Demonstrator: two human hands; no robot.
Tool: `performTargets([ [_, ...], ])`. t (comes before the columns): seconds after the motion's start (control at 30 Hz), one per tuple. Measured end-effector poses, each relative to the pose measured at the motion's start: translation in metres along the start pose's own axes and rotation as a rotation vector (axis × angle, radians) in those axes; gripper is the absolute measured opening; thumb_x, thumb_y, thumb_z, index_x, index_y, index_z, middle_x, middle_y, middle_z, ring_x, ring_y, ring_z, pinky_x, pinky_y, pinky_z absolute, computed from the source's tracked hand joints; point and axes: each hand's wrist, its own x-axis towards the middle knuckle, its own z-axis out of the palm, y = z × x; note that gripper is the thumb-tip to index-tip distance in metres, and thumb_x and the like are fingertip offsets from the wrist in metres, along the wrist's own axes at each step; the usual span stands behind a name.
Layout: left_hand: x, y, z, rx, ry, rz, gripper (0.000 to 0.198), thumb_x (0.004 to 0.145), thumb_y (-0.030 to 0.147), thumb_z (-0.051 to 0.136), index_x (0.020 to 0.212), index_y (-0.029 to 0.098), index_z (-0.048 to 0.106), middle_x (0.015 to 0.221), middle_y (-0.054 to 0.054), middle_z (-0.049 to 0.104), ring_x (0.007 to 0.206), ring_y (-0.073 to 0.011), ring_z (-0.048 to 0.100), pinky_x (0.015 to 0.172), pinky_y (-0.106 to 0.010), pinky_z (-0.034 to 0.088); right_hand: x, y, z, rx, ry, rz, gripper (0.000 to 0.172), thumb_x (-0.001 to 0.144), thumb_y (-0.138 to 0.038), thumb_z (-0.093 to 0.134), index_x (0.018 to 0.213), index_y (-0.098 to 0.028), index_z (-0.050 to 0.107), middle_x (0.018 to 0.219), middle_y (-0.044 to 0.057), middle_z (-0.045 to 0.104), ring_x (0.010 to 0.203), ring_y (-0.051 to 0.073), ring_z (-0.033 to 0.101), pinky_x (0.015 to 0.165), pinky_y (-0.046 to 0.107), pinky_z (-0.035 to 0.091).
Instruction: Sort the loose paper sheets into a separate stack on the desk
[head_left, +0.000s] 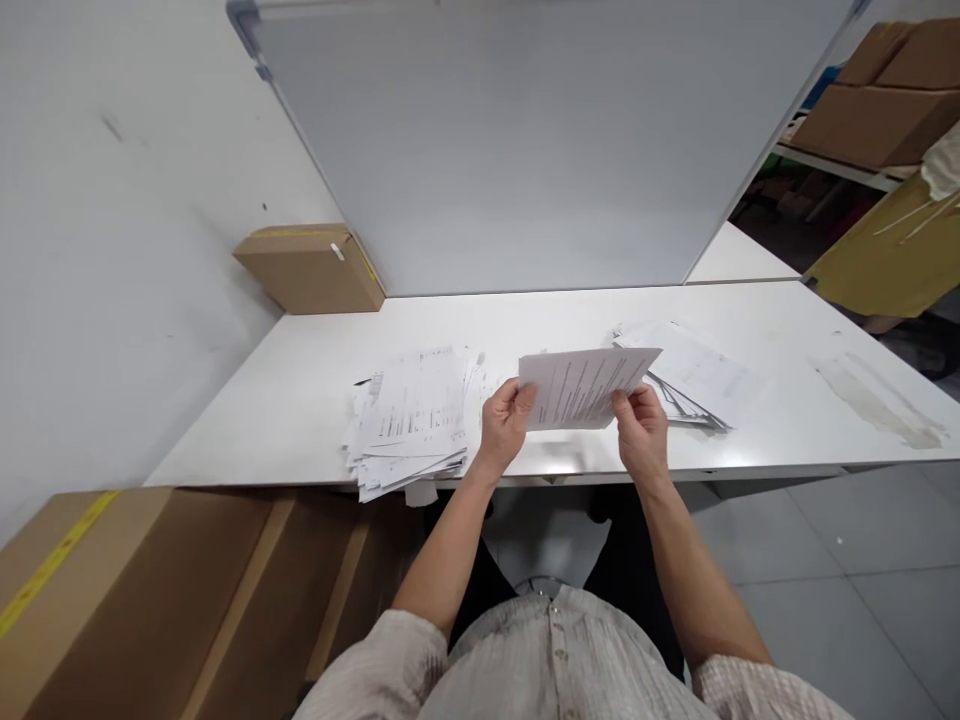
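I hold a printed sheet of paper (581, 385) above the white table (300, 390), tilted up to the right. My left hand (504, 425) pinches its left edge and my right hand (641, 425) grips its lower right edge. A thick, untidy stack of printed papers (412, 420) lies on the table left of my left hand, overhanging the front edge. A thinner pile of papers (694, 375) lies flat to the right, partly behind the held sheet.
A whiteboard (525, 140) leans upright at the back of the table. A small cardboard box (311, 268) sits at the back left. A large cardboard box (150, 600) stands on the floor at lower left. Shelves with boxes (885, 90) are at the far right.
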Motion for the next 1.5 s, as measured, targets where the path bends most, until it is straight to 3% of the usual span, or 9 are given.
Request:
performTargets([
  [0.17, -0.006, -0.020, 0.000, 0.008, 0.026, -0.051, 0.031, 0.081, 0.047, 0.056, 0.072, 0.017, 0.058, 0.061, 0.002, 0.049, 0.060, -0.0100, 0.044, 0.058, -0.022, 0.038, -0.010, 0.033, 0.003, 0.038, -0.055, 0.103, 0.024, 0.080, -0.039, 0.060, 0.097, -0.022, 0.056, 0.090, 0.003, 0.064, 0.084, 0.017, 0.059, 0.079, 0.033, 0.046],
  [0.37, -0.001, -0.018, 0.002, -0.073, 0.146, -0.134, 0.035, 0.078, 0.051, 0.059, 0.065, 0.019, 0.054, 0.056, 0.004, 0.047, 0.058, -0.0093, 0.045, 0.056, -0.021, 0.039, -0.006, 0.033, -0.011, 0.057, -0.039, 0.169, 0.029, 0.073, -0.039, 0.067, 0.095, -0.022, 0.057, 0.089, 0.003, 0.064, 0.083, 0.016, 0.060, 0.081, 0.034, 0.047],
  [0.5, 0.003, -0.008, 0.007, -0.368, 0.223, -0.217, 0.035, 0.075, 0.053, 0.061, 0.088, 0.021, 0.061, 0.089, -0.003, 0.066, 0.088, -0.0165, 0.059, 0.074, -0.025, 0.046, -0.014, 0.034, -0.024, 0.139, -0.056, 0.355, 0.035, 0.066, -0.038, 0.072, 0.094, -0.023, 0.057, 0.082, 0.000, 0.063, 0.076, 0.015, 0.060, 0.076, 0.034, 0.051],
  [0.6, 0.002, -0.001, 0.014, -0.555, 0.227, -0.242, 0.040, 0.076, 0.051, 0.062, 0.104, 0.022, 0.059, 0.111, -0.006, 0.064, 0.106, -0.0208, 0.057, 0.086, -0.031, 0.046, -0.025, 0.038, -0.022, 0.250, -0.079, 0.444, 0.035, 0.068, -0.040, 0.071, 0.096, -0.025, 0.058, 0.079, -0.001, 0.063, 0.076, 0.015, 0.062, 0.079, 0.038, 0.052],
  [0.87, -0.003, -0.027, -0.004, -0.534, 0.273, -0.233, 0.038, 0.066, 0.039, 0.074, 0.099, 0.025, 0.061, 0.088, -0.001, 0.068, 0.092, -0.0182, 0.062, 0.087, -0.035, 0.047, -0.010, 0.029, -0.028, 0.029, 0.052, 0.234, 0.023, 0.068, -0.040, 0.070, 0.080, -0.020, 0.067, 0.077, 0.003, 0.068, 0.077, 0.019, 0.061, 0.080, 0.042, 0.049],
  [1.0, -0.005, -0.038, -0.025, -0.233, 0.111, -0.136, 0.049, 0.067, 0.029, 0.074, 0.113, 0.024, 0.058, 0.110, -0.007, 0.064, 0.107, -0.0190, 0.056, 0.097, -0.033, 0.039, 0.005, 0.024, -0.057, -0.228, 0.026, 0.106, 0.023, 0.069, -0.040, 0.068, 0.077, -0.020, 0.068, 0.080, 0.004, 0.068, 0.080, 0.021, 0.061, 0.076, 0.039, 0.048],
  [1.17, -0.011, -0.056, -0.023, -0.024, -0.118, -0.246, 0.037, 0.070, 0.032, 0.070, 0.105, 0.021, 0.065, 0.110, -0.007, 0.065, 0.107, -0.0212, 0.056, 0.097, -0.032, 0.037, -0.003, 0.034, -0.074, -0.383, -0.104, 0.116, 0.023, 0.075, -0.042, 0.061, 0.078, -0.019, 0.064, 0.072, 0.002, 0.063, 0.070, 0.018, 0.056, 0.067, 0.033, 0.045],
  [1.37, -0.011, -0.064, -0.017, -0.091, -0.127, -0.291, 0.029, 0.074, 0.039, 0.064, 0.095, 0.019, 0.068, 0.091, -0.005, 0.069, 0.093, -0.0209, 0.060, 0.088, -0.032, 0.042, -0.007, 0.030, -0.074, -0.434, -0.080, 0.109, 0.028, 0.074, -0.044, 0.062, 0.063, -0.020, 0.055, 0.056, -0.002, 0.050, 0.058, 0.013, 0.045, 0.055, 0.027, 0.039],
  [1.5, -0.009, -0.053, -0.020, -0.088, -0.077, -0.299, 0.028, 0.071, 0.041, 0.067, 0.086, 0.017, 0.069, 0.082, -0.003, 0.068, 0.084, -0.0183, 0.060, 0.078, -0.027, 0.045, -0.014, 0.025, -0.073, -0.286, -0.074, 0.207, 0.025, 0.072, -0.044, 0.065, 0.070, -0.020, 0.060, 0.062, -0.001, 0.057, 0.062, 0.015, 0.051, 0.059, 0.029, 0.043],
])
